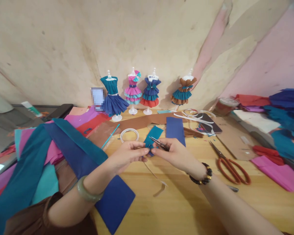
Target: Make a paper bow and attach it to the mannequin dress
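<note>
Both hands meet above the middle of the wooden table. My left hand (133, 151) pinches a small gathered piece of teal and blue paper (150, 149) from the left. From the right, my right hand (168, 151) touches the same piece with closed fingers and also holds small metal scissors (159, 143), their tips pointing up and left. Just behind the fingers lies a flat teal strip (154, 133). A thin strand (153, 172) hangs below the hands towards a small white scrap. The exact fingertip contact is partly hidden.
Four small dress forms, one in a teal top (111, 86), stand along the wall. Orange-handled scissors (230, 166) lie at right, a white tape ring (129, 135) behind my left hand. Coloured paper (75, 150) covers the left; a blue sheet (116, 202) lies in front.
</note>
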Available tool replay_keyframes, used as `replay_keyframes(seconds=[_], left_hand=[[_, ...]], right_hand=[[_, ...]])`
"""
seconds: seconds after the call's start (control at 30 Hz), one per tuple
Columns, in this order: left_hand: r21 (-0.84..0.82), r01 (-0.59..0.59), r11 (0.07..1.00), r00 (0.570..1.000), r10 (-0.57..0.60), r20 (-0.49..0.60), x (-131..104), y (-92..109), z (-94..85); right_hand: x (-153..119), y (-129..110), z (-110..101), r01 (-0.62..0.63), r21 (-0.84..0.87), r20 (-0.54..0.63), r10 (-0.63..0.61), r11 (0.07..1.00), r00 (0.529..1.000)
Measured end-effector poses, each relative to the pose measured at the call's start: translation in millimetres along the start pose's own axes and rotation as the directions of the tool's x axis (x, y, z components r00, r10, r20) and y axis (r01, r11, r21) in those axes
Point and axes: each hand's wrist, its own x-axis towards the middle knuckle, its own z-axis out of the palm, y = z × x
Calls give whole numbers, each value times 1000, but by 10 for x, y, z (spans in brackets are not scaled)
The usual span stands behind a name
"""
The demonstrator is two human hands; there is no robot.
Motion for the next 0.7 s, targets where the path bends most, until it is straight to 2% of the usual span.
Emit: replay_keyframes(seconds=[0.2, 0.3, 0.4, 0.47, 0.53, 0.63, 0.7], left_hand=[[169, -45, 985, 997, 54, -52, 4, 3, -8], [101, -61, 993, 992, 71, -108, -1, 14, -9], [-23, -53, 998, 988, 49, -145, -7, 29, -12], [-82, -58, 995, 988, 46, -147, -9, 38, -12], [-117, -79, 990, 987, 61, -150, -10, 47, -10], [-160, -120, 980, 980, 92, -174, -7, 56, -10], [-181, -139, 974, 976, 103, -193, 0, 56, -13]], right_hand=[[20, 21, -24, 8, 15, -56, -8, 1000, 998], [35, 67, -32, -18, 58, -133, 25, 998, 991], [53, 113, -43, -56, 14, -190, 58, 998, 980], [54, 129, -76, -61, -106, -184, 41, 992, 982], [36, 143, -146, -75, -290, -99, 48, 954, 994], [-30, 179, -299, -162, -599, 8, 208, 784, 978], [-73, 197, -392, -147, -684, 92, 285, 714, 954]])
